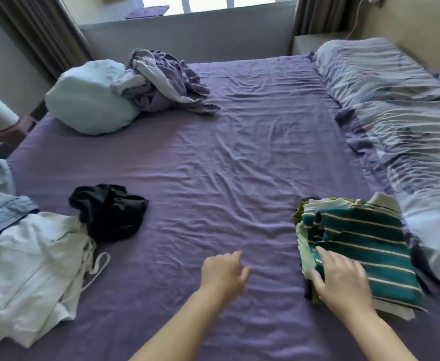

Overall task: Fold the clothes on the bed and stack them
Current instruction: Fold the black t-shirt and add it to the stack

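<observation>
The bed [213,157] is covered by a wrinkled purple sheet, and the person leans over its near edge with both bare arms stretched out. The right hand [341,277] lies flat on the near left corner of the stack of folded clothes [357,246], fingers spread and straight, pressing down rather than gripping. On top of that stack sits a teal shirt with white stripes [365,235]; under it I can make out pale green, white and olive layers, though how many pieces there are is hard to tell from here. The stack rests on the right side of the bed, just beside the rumpled blue-grey quilt [401,121] that runs along the right edge.

The left hand [224,272] hovers over the bare sheet in the middle, relaxed, fingers loosely extended, holding nothing. It is well apart from the stack.

Off to the left lie the unfolded clothes: a crumpled black garment [109,212], touching a white garment with a drawstring [31,269] spread at the near left corner, and a light blue piece [2,212] partly beneath that at the edge. Farther back on the left, a pale blue pillow [88,100] leans against a heap of purple and grey cloth [166,79]. Behind the bed are a grey wall ledge, curtains [44,29] and a window.
</observation>
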`<action>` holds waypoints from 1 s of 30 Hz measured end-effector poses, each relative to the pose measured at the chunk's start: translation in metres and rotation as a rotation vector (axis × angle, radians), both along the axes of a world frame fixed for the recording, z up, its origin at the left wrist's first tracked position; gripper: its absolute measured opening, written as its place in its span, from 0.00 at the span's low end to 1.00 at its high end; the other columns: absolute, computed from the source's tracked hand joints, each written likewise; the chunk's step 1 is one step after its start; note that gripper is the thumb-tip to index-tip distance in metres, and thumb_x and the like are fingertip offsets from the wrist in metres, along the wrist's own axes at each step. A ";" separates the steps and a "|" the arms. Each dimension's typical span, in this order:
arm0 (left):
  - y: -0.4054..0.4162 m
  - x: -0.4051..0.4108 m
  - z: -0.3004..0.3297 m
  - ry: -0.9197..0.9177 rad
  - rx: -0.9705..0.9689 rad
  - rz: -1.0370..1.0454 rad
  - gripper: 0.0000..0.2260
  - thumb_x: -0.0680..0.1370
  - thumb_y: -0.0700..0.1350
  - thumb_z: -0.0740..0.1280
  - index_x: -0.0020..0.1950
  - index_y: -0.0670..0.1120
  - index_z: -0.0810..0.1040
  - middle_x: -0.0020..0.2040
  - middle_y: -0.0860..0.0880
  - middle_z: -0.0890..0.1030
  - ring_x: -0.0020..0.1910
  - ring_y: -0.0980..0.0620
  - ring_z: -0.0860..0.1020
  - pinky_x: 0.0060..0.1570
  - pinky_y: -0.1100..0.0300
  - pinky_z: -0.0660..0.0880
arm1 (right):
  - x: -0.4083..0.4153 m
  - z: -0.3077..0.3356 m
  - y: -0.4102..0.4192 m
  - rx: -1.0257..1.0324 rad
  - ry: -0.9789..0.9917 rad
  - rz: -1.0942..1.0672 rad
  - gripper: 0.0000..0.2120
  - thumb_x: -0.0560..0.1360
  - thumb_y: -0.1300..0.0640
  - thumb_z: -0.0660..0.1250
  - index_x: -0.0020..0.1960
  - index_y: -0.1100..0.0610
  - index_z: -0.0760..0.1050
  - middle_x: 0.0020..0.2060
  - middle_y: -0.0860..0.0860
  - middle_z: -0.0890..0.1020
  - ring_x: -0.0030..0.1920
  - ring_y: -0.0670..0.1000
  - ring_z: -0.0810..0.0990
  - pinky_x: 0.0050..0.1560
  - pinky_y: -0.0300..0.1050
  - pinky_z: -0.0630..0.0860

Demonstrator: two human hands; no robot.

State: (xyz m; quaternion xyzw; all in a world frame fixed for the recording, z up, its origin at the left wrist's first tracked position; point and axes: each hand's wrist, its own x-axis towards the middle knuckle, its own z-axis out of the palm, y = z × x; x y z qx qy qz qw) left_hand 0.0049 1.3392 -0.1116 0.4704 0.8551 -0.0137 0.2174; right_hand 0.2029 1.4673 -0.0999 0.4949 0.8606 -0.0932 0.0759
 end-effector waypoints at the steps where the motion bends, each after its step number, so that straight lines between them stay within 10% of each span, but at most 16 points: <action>1: -0.016 -0.011 0.002 0.003 -0.009 0.026 0.22 0.79 0.60 0.56 0.69 0.50 0.69 0.62 0.47 0.78 0.61 0.45 0.75 0.57 0.54 0.68 | -0.013 0.004 -0.012 -0.004 0.003 0.025 0.27 0.77 0.44 0.60 0.74 0.48 0.62 0.67 0.45 0.72 0.66 0.48 0.70 0.68 0.47 0.61; 13: -0.228 -0.140 0.011 0.003 -0.052 0.331 0.19 0.80 0.58 0.56 0.64 0.49 0.74 0.60 0.46 0.79 0.60 0.44 0.76 0.56 0.54 0.69 | -0.173 0.022 -0.172 -0.163 0.080 0.270 0.30 0.75 0.41 0.62 0.74 0.47 0.60 0.68 0.44 0.72 0.67 0.46 0.71 0.65 0.42 0.64; 21: -0.350 -0.220 0.011 -0.004 0.038 0.560 0.16 0.79 0.58 0.57 0.59 0.51 0.76 0.56 0.49 0.81 0.57 0.46 0.77 0.53 0.56 0.71 | -0.279 0.012 -0.265 -0.210 0.182 0.470 0.27 0.64 0.55 0.79 0.62 0.59 0.78 0.54 0.58 0.83 0.53 0.59 0.81 0.53 0.54 0.75; 30: -0.363 -0.309 -0.002 -0.065 0.128 0.582 0.18 0.79 0.56 0.57 0.66 0.53 0.74 0.62 0.50 0.78 0.62 0.48 0.75 0.59 0.57 0.70 | -0.425 -0.005 -0.293 -0.210 0.142 0.523 0.28 0.78 0.41 0.58 0.74 0.49 0.59 0.70 0.48 0.68 0.68 0.51 0.67 0.62 0.48 0.69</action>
